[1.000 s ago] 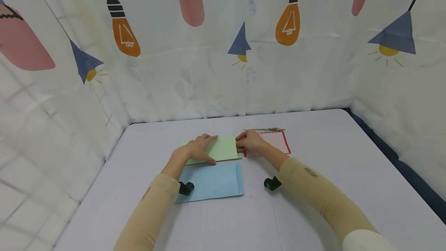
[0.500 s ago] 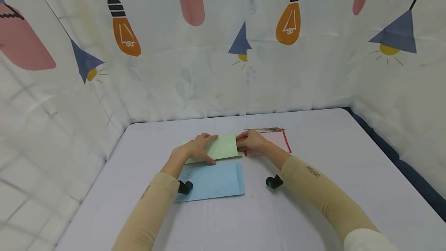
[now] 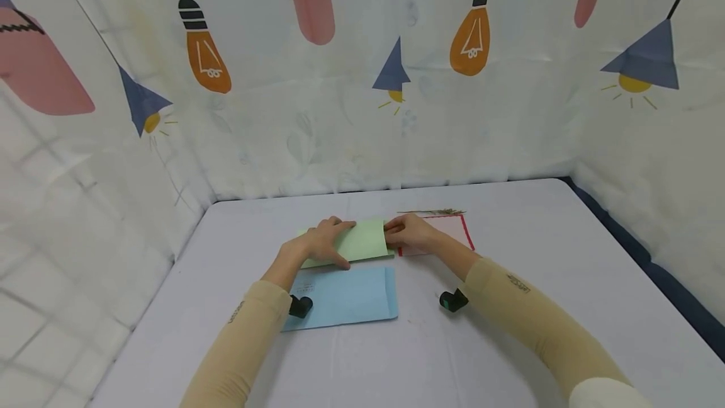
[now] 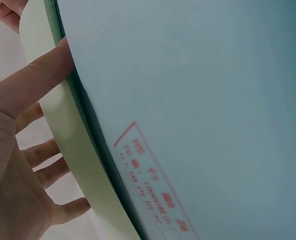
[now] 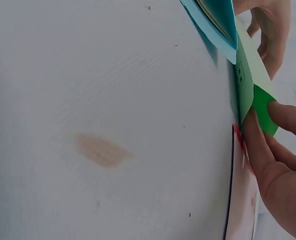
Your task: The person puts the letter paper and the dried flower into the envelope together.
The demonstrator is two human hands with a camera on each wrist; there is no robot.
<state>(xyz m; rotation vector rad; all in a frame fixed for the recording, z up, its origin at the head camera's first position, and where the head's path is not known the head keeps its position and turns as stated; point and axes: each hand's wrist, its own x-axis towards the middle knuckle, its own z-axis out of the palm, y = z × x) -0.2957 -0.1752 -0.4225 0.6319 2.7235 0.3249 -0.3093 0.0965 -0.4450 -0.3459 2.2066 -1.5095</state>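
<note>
A pale green envelope [image 3: 365, 239] lies mid-table, its deeper green inside [image 5: 264, 107] showing at the right end. My left hand [image 3: 324, 241] rests spread over its left part, thumb [image 4: 40, 75] along the near edge, fingers straight across the paper. At the open right end, my right hand [image 3: 409, 232] has its fingertips at the mouth, pinching the flap. Part of the pink card with a red border [image 3: 453, 228] is hidden under that hand. Closer to me lies a light blue envelope [image 3: 351, 294] with red print [image 4: 153, 185], overlapping the green one in the left wrist view.
A thin dried stem [image 3: 444, 211] lies behind the pink card. The white table [image 3: 408, 357] meets a patterned curtain [image 3: 340, 137] at the back and sides. A faint brown stain [image 5: 103, 150] marks the cloth.
My right forearm and wrist have shifted slightly to the right, while its fingertips stay at the green envelope's end. The left hand and the papers have hardly moved.
</note>
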